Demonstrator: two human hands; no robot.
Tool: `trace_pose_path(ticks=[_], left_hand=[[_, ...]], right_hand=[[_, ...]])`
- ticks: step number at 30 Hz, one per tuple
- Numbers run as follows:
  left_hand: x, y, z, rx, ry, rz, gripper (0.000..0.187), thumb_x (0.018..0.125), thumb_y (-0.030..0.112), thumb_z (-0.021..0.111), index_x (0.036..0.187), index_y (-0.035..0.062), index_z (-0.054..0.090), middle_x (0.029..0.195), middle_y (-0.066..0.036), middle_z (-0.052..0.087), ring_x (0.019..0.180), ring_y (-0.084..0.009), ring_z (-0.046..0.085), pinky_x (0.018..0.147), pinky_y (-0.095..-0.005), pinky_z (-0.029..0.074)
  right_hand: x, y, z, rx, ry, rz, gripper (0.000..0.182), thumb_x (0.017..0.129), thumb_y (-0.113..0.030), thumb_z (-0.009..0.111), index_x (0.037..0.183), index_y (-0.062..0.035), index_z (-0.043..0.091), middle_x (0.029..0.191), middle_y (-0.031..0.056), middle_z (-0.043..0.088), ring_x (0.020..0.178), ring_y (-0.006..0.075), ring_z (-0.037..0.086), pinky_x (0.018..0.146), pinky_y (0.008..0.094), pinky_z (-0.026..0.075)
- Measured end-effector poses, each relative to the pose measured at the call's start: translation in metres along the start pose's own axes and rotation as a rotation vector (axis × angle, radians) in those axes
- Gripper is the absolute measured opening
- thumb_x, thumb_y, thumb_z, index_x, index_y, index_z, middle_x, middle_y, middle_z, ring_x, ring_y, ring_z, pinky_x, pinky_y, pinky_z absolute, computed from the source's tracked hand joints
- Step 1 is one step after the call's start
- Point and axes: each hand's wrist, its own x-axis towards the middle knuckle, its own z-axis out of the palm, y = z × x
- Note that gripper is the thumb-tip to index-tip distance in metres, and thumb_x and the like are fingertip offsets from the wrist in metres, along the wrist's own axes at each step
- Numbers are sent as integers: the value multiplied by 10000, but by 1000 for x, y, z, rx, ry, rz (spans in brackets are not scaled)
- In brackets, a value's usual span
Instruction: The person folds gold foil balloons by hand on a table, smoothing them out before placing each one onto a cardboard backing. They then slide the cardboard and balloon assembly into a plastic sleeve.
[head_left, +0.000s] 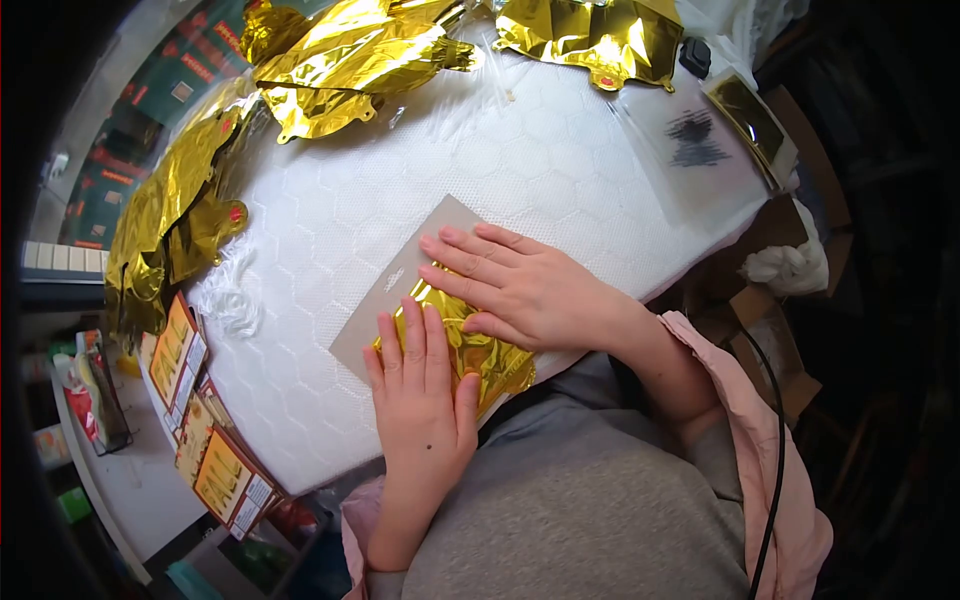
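Note:
A grey card [362,335] with a slot cut in it lies at a slant on the white padded surface near my body. Folded gold foil [492,362], shiny and wrinkled, rests on the card, partly hidden under my hands. My left hand [425,385] lies flat over the near left side of the foil, fingers straight and pointing away from me. From the right, my right hand [540,290] lies flat across the foil's far side, with its fingertips reaching onto the card. Neither hand is wrapped around anything.
Gold foil balloons lie along the left edge [165,225], at the back [350,65] and at the back right [600,40]. White strings [232,300] lie at left, near printed "FALL" packages [222,478]. Clear plastic bags [690,140] and a black object [695,57] are at right.

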Motion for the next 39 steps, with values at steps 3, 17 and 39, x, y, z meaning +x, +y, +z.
trace_pose_path(ticks=[3, 17, 39], left_hand=[[0, 1, 8, 64, 7, -5, 704, 1044, 290, 548, 1638, -12, 323, 1719, -246, 262, 1596, -487, 187, 1261, -640, 144], [1, 7, 11, 16, 41, 1, 799, 1035, 374, 565, 1629, -76, 279, 1698, -342, 206, 1581, -544, 163, 1252, -649, 164], [5, 15, 4, 92, 27, 28, 1163, 781, 665, 799, 1663, 78, 321, 1730, -198, 269, 1566, -542, 206, 1234, -680, 192]], right_hand=[[-1, 0, 0, -3, -11, 3, 675, 1070, -442, 524, 1637, -104, 379, 1725, 103, 318, 1599, 248, 289, 1313, 428, 198], [-3, 1, 0, 0, -28, -31, 648, 1078, -457, 498, 1628, -125, 407, 1728, 92, 317, 1604, 241, 278, 1319, 442, 175], [-72, 13, -32, 351, 260, -20, 435, 791, -275, 865, 1173, -104, 748, 1024, 65, 663, 948, 297, 649, 861, 426, 517]])
